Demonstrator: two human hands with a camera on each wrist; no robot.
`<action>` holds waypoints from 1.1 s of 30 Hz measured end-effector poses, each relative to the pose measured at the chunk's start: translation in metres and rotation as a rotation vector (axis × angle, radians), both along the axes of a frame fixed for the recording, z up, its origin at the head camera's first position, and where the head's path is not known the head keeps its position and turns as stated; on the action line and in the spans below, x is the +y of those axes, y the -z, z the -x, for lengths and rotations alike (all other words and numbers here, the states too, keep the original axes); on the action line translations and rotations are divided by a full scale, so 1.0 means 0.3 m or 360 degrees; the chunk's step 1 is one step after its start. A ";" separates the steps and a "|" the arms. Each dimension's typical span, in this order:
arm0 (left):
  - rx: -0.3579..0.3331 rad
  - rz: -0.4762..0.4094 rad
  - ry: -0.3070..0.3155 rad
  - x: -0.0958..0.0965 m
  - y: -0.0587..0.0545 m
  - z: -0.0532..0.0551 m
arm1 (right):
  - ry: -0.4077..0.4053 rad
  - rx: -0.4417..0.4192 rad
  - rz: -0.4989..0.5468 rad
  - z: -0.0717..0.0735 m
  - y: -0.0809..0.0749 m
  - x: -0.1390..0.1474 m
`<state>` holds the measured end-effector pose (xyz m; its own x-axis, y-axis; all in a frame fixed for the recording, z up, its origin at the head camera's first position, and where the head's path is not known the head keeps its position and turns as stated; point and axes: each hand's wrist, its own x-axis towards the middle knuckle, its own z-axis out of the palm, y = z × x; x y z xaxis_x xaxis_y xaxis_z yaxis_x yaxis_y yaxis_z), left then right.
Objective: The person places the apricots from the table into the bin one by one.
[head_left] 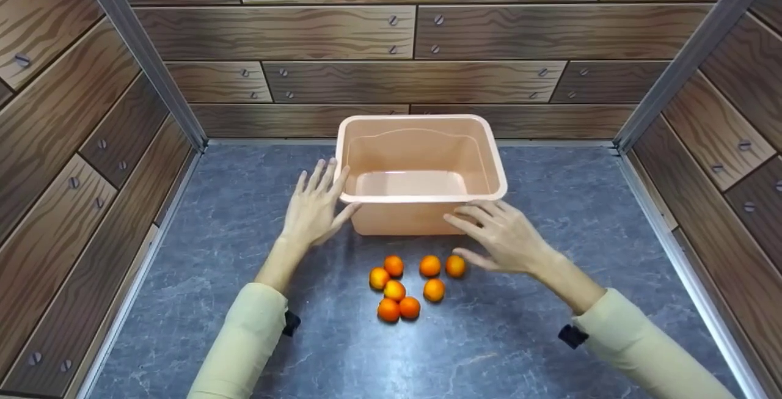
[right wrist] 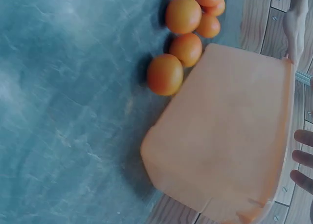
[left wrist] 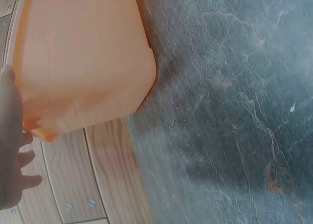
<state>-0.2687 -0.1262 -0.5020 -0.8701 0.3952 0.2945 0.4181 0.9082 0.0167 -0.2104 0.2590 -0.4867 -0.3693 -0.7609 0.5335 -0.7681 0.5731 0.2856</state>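
A peach-coloured plastic bin stands upright, its inside bare in the head view. My left hand is at its front left corner, fingers spread and fairly straight, thumb near the front rim. At the front right corner is my right hand, its fingers loosely extended beside the bin's front wall. In the left wrist view, the fingers of the left hand lie along the rim side of the bin. The right wrist view has the right hand's fingertips close to the bin's rim. Neither hand grips anything.
Several small oranges lie loosely grouped on the grey marbled surface in front of the bin. One orange sits close below the right thumb. Wood-patterned walls with metal edge strips enclose the back and both sides.
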 end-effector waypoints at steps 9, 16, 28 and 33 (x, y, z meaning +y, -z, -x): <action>-0.0030 -0.0011 0.0005 0.005 -0.002 -0.002 | 0.0036 -0.0104 -0.0098 -0.044 0.080 0.010; -0.0028 -0.0016 0.0007 0.003 0.001 -0.001 | 0.0072 -0.0201 -0.0126 -0.054 0.157 0.025; -0.0012 -0.0009 -0.0013 0.003 -0.005 0.000 | 0.0100 -0.0276 -0.0157 -0.042 0.273 0.049; -0.0020 -0.0009 -0.0014 0.002 -0.003 -0.003 | 0.0113 -0.0325 -0.0204 -0.037 0.310 0.054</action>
